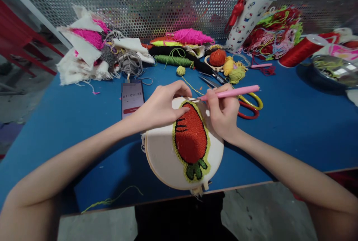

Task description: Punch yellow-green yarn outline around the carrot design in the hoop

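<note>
Near the table's front edge lies a round embroidery hoop (152, 170) with white cloth stretched in it. A carrot design (192, 136) on the cloth has orange-red loops, a black outline, a yellow-green border and green leaves. My left hand (165, 105) grips the hoop's far side, thumb on the carrot's tip and fingers bent over the rim. A pink punch needle (237, 91) is pinched in my right hand (223, 112), its metal tip at the cloth beside the tip of the carrot. Yellow-green yarn (192, 86) runs from a small yarn ball (181, 71) toward the needle.
Scissors (248, 108) with red and yellow handles lie right behind my right hand. A phone (132, 99) shows a timer at left. Farther back are cloth scraps (84, 54), pink yarn (192, 36), a tumbler (246, 21), a red thread spool (302, 51) and a bowl (334, 71).
</note>
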### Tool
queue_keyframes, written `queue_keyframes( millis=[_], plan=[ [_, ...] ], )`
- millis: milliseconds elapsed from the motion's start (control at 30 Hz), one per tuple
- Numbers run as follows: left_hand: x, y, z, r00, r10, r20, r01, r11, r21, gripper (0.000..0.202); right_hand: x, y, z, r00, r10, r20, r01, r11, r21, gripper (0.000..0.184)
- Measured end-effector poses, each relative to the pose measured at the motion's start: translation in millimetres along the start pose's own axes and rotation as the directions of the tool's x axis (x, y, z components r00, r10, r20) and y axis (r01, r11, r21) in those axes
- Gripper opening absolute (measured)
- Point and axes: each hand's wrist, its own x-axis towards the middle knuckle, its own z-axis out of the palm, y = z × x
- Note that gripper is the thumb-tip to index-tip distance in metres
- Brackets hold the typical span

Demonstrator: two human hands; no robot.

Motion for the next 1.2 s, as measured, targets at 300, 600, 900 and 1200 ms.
queue_keyframes(
  millis=[300,600,900,1200],
  plan=[
    [-1.8,7.6,0.0,1.0,-0.004,-0.002,0.004,1.0,0.018,0.019,2.9,-6.8,-0.2,0.985,-0.138,0.102,0.14,0.99,-0.011,0.006],
    [-2.9,8.2,4.0,1.0,-0.013,-0.028,0.013,1.0,-0.009,0.017,8.4,-17.0,-5.1,0.985,-0.105,0.139,0.119,0.988,-0.097,0.009],
    [-0.4,3.6,4.5,1.0,0.0,-0.03,-0.002,0.998,-0.058,0.018,8.2,-14.8,-5.5,0.981,-0.096,0.171,0.102,0.994,-0.03,0.011],
    [-1.0,4.6,3.9,0.999,-0.027,-0.023,0.025,0.998,-0.055,0.019,4.2,-7.4,-5.4,0.991,0.043,0.125,-0.052,0.997,0.062,0.015]
  ],
)
